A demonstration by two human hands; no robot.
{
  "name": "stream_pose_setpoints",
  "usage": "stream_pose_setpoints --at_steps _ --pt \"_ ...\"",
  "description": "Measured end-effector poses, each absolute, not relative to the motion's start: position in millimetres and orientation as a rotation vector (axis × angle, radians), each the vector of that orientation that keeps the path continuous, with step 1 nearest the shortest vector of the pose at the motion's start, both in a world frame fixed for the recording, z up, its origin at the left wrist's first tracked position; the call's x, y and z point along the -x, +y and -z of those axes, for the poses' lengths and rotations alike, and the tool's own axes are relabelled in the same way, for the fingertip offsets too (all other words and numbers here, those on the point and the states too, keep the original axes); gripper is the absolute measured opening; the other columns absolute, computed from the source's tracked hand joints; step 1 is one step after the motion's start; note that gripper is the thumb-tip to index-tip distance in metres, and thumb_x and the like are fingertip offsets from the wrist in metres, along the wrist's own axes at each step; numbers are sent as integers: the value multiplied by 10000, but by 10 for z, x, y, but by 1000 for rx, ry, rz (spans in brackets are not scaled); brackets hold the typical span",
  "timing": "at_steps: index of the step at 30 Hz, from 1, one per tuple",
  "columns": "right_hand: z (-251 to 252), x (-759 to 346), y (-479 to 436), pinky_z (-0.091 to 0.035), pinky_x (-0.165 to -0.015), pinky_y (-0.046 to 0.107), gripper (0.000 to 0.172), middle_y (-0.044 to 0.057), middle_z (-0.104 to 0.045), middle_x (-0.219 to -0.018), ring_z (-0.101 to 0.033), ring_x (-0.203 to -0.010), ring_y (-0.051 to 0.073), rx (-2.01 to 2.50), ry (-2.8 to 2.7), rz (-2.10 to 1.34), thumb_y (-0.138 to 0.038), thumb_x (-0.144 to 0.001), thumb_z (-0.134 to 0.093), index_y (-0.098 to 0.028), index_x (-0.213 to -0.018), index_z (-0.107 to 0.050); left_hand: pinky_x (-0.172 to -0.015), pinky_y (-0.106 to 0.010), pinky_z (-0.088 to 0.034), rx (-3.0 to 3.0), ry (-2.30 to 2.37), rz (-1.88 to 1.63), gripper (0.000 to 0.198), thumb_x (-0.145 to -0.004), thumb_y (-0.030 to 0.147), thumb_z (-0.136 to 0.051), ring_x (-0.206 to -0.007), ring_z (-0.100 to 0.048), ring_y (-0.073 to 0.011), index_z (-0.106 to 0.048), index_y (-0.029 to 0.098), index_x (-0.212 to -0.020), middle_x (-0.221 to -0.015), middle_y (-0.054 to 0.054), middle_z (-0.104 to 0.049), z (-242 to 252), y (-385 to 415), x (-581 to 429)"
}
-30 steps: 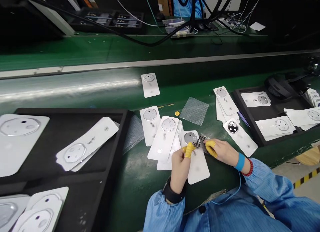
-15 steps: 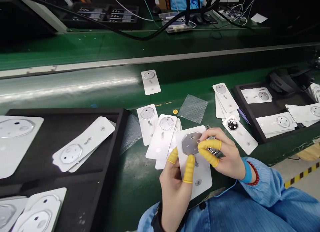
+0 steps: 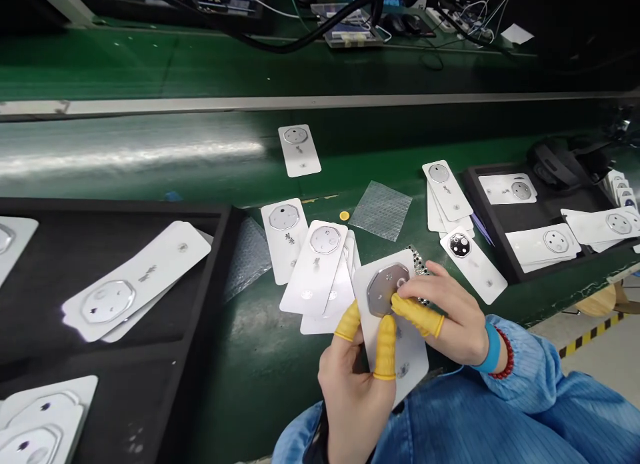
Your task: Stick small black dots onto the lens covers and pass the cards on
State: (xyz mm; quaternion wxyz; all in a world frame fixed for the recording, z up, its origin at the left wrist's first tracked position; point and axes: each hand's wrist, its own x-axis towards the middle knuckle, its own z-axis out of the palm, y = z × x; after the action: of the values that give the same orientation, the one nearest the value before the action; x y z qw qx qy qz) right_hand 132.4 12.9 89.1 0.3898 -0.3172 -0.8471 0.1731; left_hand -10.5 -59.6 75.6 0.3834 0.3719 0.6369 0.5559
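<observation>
A white panel [image 3: 414,349] with rounded corners is held low in the frame, just right of the centre, tilted so that its top leans toward the left. Near its upper end sits a grey, glossy octagon [image 3: 381,296] with a paler bevelled rim and a few small round marks; a small ring shows at its right side. Below the octagon the face is plain white, with a dark mark partly covered by a thumb and a round, greyish patch toward the bottom end.

The left hand [image 3: 356,387] grips the panel from the lower left, its yellow-capped thumb flat on the face and another yellow-capped finger at the left edge, so these fingers are pinching the panel. The right hand [image 3: 453,324] comes in from the right with its fingers bunched over the octagon's right side, the yellow-capped ones close together; whether they pinch a small piece cannot be told. Behind that hand, a dotted sheet [image 3: 419,263] is partly hidden.

Left of the held panel, several similar panels [image 3: 314,267] overlap on the green surface [image 3: 273,371], near a small yellow disc [image 3: 345,216] and a clear, textured sheet [image 3: 381,211].
</observation>
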Motion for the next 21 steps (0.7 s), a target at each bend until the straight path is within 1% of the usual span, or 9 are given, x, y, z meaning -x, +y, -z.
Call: stream_pose_setpoints --at_steps 2,3,6,8,10,13,15,18,21 --pt "-904 -1362 117 -558 -994 432 315 101 -750 -1029 -721 -972 201 745 -2247 -353 -103 -973 -418 -174 -1205 -619 -725 -299 -602 -929 1602 -1406 305 -802 286 -748 -827 -761 -251 -727 212 -1097 -950 -60 -801 -764 -602 112" --pt "-899 -1374 108 -562 -985 440 325 126 -746 -1062 -714 -1014 218 693 -2287 -272 -99 -969 -400 -150 -1196 -627 -733 -311 -605 -917 1597 -1402 329 -788 277 -760 -830 -762 -260 -723 211 -1108 -949 -62 -802 -769 -601 115" --pt "-852 -1378 61 -565 -966 463 316 195 -727 -1113 -683 -1098 266 621 -2364 -48 -82 -948 -381 -79 -1088 -664 -762 -329 -609 -899 1598 -1406 364 -761 250 -778 -840 -763 -267 -715 210 -1117 -930 -58 -803 -779 -581 120" --pt "-814 -1365 19 -564 -957 475 307 206 -715 -1147 -666 -1126 284 665 -2397 21 -59 -923 -390 -84 -1029 -677 -755 -329 -612 -882 1593 -1399 358 -765 245 -770 -822 -765 -261 -707 201 -1115 -911 -58 -805 -776 -552 122" --pt "-787 -1358 -6 -553 -963 496 313 193 -707 -1178 -655 -1135 286 709 -2421 27 -46 -900 -396 -112 -1016 -680 -733 -327 -619 -837 1561 -1393 344 -750 252 -782 -802 -768 -264 -710 183 -1079 -897 -68 -807 -768 -516 127" --pt "-779 -1375 21 -511 -1012 531 331 170 -711 -1168 -644 -1122 276 685 -2438 -88 -68 -887 -414 -126 -1101 -660 -716 -320 -625 -713 1492 -1415 384 -667 270 -850 -805 -768 -272 -712 174 -1013 -890 -73 -806 -764 -466 148" --pt "-790 -1391 65 -493 -1029 535 335 173 -707 -1147 -633 -1116 276 648 -2401 -230 -115 -904 -439 -110 -1182 -626 -631 -284 -617 -636 1438 -1402 435 -615 281 -887 -742 -764 -254 -707 180 -998 -840 -56 -802 -776 -439 168" --pt "-815 -1390 109 -519 -989 515 350 188 -688 -1140 -622 -1108 280 610 -2265 -436 -158 -938 -445 -94 -1253 -583 -476 -221 -556 -572 1381 -1345 464 -568 286 -916 -604 -734 -209 -701 189 -968 -754 -25 -787 -809 -404 194" --pt "-827 -1368 105 -562 -920 487 386 167 -683 -1132 -633 -1076 269 592 -2137 -582 -144 -956 -415 -128 -1317 -552 -448 -222 -547 -528 1371 -1295 483 -548 298 -927 -544 -711 -192 -697 190 -959 -738 -16 -781 -827 -365 202"
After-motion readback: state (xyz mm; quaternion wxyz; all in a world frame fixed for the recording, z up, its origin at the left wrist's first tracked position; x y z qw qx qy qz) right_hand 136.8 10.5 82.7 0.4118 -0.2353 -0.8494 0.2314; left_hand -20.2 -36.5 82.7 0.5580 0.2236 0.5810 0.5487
